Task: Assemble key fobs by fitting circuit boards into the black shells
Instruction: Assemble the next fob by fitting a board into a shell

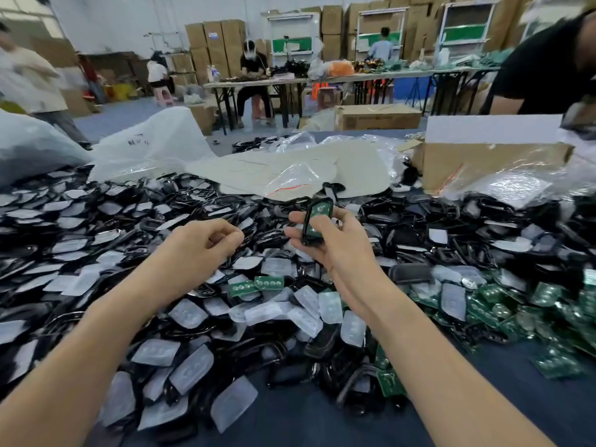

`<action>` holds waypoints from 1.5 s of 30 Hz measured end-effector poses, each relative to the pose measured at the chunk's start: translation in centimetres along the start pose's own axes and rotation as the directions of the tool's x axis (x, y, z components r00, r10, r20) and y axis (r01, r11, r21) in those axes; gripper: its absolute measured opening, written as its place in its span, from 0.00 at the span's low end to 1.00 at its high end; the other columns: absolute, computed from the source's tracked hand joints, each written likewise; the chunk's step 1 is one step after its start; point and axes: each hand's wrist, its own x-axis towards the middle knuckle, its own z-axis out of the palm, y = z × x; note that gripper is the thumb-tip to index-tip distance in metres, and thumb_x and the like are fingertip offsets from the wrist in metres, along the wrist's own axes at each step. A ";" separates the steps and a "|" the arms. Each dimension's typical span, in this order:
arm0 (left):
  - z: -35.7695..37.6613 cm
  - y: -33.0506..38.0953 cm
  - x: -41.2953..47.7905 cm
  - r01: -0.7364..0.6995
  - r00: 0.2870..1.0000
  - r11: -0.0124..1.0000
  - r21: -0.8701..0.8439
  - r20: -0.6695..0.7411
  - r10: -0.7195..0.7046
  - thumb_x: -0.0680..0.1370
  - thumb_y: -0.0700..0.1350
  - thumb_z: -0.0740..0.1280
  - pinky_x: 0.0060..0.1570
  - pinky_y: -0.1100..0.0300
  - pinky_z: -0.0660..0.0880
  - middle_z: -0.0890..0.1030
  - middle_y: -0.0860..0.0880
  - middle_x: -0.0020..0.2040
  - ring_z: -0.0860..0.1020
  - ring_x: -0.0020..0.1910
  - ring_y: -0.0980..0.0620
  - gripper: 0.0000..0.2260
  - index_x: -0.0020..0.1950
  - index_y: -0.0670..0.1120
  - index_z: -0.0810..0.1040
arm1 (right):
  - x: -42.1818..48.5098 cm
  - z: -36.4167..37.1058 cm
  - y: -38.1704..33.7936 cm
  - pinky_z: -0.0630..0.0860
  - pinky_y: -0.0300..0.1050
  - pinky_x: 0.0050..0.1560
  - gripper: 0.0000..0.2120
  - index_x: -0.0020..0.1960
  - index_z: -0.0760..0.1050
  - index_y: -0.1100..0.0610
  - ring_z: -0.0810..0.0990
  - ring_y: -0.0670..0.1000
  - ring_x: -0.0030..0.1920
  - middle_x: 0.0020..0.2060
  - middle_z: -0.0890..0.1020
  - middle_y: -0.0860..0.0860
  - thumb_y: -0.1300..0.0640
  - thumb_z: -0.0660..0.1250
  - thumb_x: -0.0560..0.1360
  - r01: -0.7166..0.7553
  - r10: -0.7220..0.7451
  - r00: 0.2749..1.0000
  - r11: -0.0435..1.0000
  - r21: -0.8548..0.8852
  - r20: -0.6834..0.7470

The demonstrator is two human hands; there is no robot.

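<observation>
Warehouse floor stretches behind the work surface, with stacked cardboard cartons (222,43) along the far wall and people seated at folding tables (258,82). Closer in, a dark blue tablecloth (548,414) covers my table, and nearly all of it is buried in parts.

A wide heap of black shells (96,221) runs from the left edge across the middle. Mixed through it are translucent button pads (188,312), thickest near my forearms. To the right lies a pile of green circuit boards (490,304), and two more boards (256,283) sit side by side on the heap between my arms.

My right hand (335,246) is raised above the heap, fingers and thumb curled round the edges of one black shell (305,225). A green circuit board (319,208) lies inside that shell, facing me (whether it is fully seated I cannot tell).

My left hand (200,243) hovers over the shells just left of the right hand, apart from it. Its fingers curl in toward the thumb; I cannot tell whether they pinch anything.

Beyond the heap lie crumpled clear plastic bags (290,182), a large white bag (154,140) and an open cardboard box (483,162) at the far right.
</observation>
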 end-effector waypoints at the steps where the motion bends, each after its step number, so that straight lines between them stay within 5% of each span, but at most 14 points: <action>1: -1.0 -0.8 -0.6 0.022 1.000 1.000 -0.001 0.000 -0.022 0.80 0.56 0.65 0.32 0.67 0.71 0.81 0.64 0.37 0.79 0.33 0.61 0.06 0.46 0.59 0.80 | 0.6 1.4 -0.1 0.83 0.43 0.45 0.06 0.59 0.70 0.62 0.87 0.55 0.45 0.45 0.88 0.55 0.65 0.61 0.83 0.006 -0.006 1.000 1.000 0.026 -0.006; 7: -6.5 -6.0 -2.5 0.151 0.986 0.971 0.184 -0.101 -0.134 0.80 0.57 0.65 0.33 0.63 0.68 0.80 0.60 0.38 0.76 0.36 0.62 0.05 0.48 0.61 0.79 | 3.1 10.5 0.2 0.85 0.46 0.44 0.12 0.65 0.66 0.66 0.85 0.55 0.41 0.51 0.85 0.60 0.66 0.60 0.83 0.013 -0.016 1.000 0.995 0.103 0.021; 12: -11.4 -13.3 -2.7 0.390 0.909 0.899 0.200 -0.240 -0.341 0.83 0.50 0.63 0.36 0.58 0.72 0.80 0.55 0.39 0.79 0.37 0.53 0.10 0.57 0.47 0.81 | 4.0 17.8 2.8 0.84 0.47 0.47 0.10 0.64 0.68 0.65 0.82 0.55 0.41 0.50 0.83 0.60 0.66 0.59 0.83 -0.135 0.118 0.988 0.973 0.188 0.102; 15: -12.8 -16.9 -2.7 0.471 0.876 0.852 0.228 -0.230 -0.423 0.83 0.51 0.63 0.39 0.56 0.71 0.83 0.47 0.50 0.78 0.42 0.50 0.12 0.61 0.46 0.80 | 4.9 20.2 4.1 0.83 0.43 0.40 0.12 0.63 0.72 0.69 0.79 0.54 0.40 0.46 0.80 0.59 0.67 0.57 0.83 -0.254 0.242 0.967 0.946 0.203 0.085; 17: -13.4 -18.6 -2.1 0.489 0.866 0.839 0.238 -0.245 -0.436 0.83 0.51 0.63 0.45 0.56 0.70 0.83 0.44 0.54 0.77 0.46 0.47 0.13 0.61 0.45 0.80 | 5.7 21.4 4.8 0.83 0.42 0.38 0.14 0.65 0.72 0.69 0.80 0.55 0.42 0.47 0.79 0.60 0.66 0.56 0.83 -0.324 0.320 0.946 0.921 0.216 0.055; 21: -14.7 -20.9 0.0 0.527 0.835 0.818 0.231 -0.321 -0.448 0.84 0.49 0.61 0.49 0.53 0.72 0.82 0.43 0.53 0.77 0.50 0.44 0.13 0.61 0.44 0.80 | 7.5 22.8 5.8 0.83 0.44 0.41 0.09 0.52 0.74 0.65 0.85 0.57 0.53 0.46 0.80 0.59 0.65 0.55 0.84 -0.411 0.417 0.909 0.888 0.206 0.016; 26: -15.8 -23.0 2.9 0.544 0.807 0.787 0.291 -0.436 -0.397 0.84 0.47 0.60 0.49 0.51 0.73 0.82 0.41 0.57 0.78 0.55 0.40 0.12 0.61 0.44 0.80 | 9.2 23.9 7.2 0.81 0.50 0.51 0.11 0.45 0.71 0.62 0.79 0.62 0.65 0.44 0.79 0.58 0.66 0.54 0.84 -0.444 0.450 0.893 0.880 0.167 0.004; 31: -16.4 -24.4 6.2 0.546 0.826 0.718 0.431 -0.422 -0.374 0.83 0.49 0.63 0.58 0.45 0.74 0.80 0.40 0.60 0.75 0.61 0.37 0.11 0.60 0.47 0.81 | 11.1 24.3 8.4 0.82 0.46 0.42 0.11 0.61 0.72 0.65 0.81 0.55 0.39 0.45 0.81 0.58 0.66 0.55 0.83 -0.438 0.438 0.899 0.889 0.133 0.033; 38: -16.3 -26.4 9.7 0.510 0.854 0.565 0.648 -0.301 -0.425 0.81 0.55 0.66 0.64 0.46 0.67 0.78 0.41 0.64 0.70 0.67 0.39 0.16 0.63 0.47 0.77 | 12.5 23.6 9.3 0.83 0.43 0.36 0.12 0.62 0.73 0.68 0.80 0.54 0.39 0.47 0.80 0.59 0.67 0.55 0.82 -0.439 0.439 0.898 0.891 0.114 0.026; 45: -16.8 -27.8 10.6 0.491 0.849 0.570 0.659 -0.216 -0.482 0.78 0.59 0.68 0.65 0.46 0.64 0.76 0.40 0.68 0.67 0.70 0.39 0.22 0.68 0.50 0.74 | 13.5 21.6 9.9 0.84 0.44 0.38 0.08 0.55 0.74 0.65 0.82 0.52 0.36 0.45 0.82 0.57 0.66 0.56 0.82 -0.425 0.429 0.903 0.900 0.097 -0.026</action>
